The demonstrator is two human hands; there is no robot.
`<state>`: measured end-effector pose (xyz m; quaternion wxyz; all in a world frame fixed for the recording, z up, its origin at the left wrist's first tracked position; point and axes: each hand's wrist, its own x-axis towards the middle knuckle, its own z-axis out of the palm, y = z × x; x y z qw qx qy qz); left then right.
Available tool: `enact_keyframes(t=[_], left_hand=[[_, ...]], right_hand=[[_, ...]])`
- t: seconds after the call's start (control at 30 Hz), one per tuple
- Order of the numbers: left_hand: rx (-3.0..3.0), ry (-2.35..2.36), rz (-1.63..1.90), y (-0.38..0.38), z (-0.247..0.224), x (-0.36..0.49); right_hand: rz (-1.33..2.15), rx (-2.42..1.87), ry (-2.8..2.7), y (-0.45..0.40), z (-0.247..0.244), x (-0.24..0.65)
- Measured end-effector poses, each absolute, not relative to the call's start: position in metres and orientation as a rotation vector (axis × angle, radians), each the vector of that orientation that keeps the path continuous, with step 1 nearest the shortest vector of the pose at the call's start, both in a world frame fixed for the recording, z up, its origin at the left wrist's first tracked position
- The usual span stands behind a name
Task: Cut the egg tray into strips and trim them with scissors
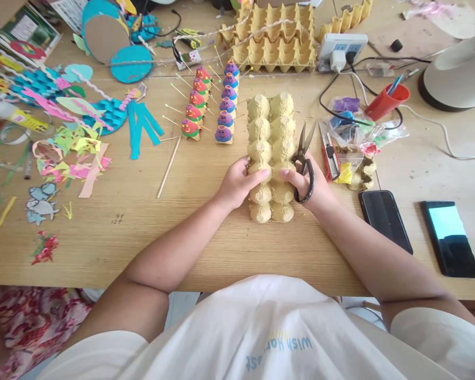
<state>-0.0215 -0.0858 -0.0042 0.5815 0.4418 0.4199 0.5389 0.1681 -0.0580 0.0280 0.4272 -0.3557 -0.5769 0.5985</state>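
A cut piece of yellow egg carton (259, 129), two rows of cups wide with its bumps facing up, lies before me, gripped from both sides. My left hand (237, 182) holds its left edge, the thumb resting on top. On the other edge, my right hand (314, 184) grips with the thumb on a bump. A pair of black-handled scissors (305, 141) hangs by one handle loop on my right hand, blades partly spread and pointing away from me. The fingers under the carton are hidden.
Painted egg-carton caterpillars (225, 105) stand beyond my left hand. A wooden stick (168, 168) and paper scraps (79, 148) lie leftward. To the right are a red utility knife (330, 153), an orange cup (387, 101), cables, and two phones (386, 219). Egg trays (275, 53) sit behind.
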Motion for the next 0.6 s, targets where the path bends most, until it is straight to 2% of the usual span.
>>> enact_keyframes(t=[0.6], left_hand=[[0.891,0.877,1.205,-0.086,0.002,-0.020]], right_hand=[[1.610,-0.844,-1.379,-0.058,0.027,0.168]])
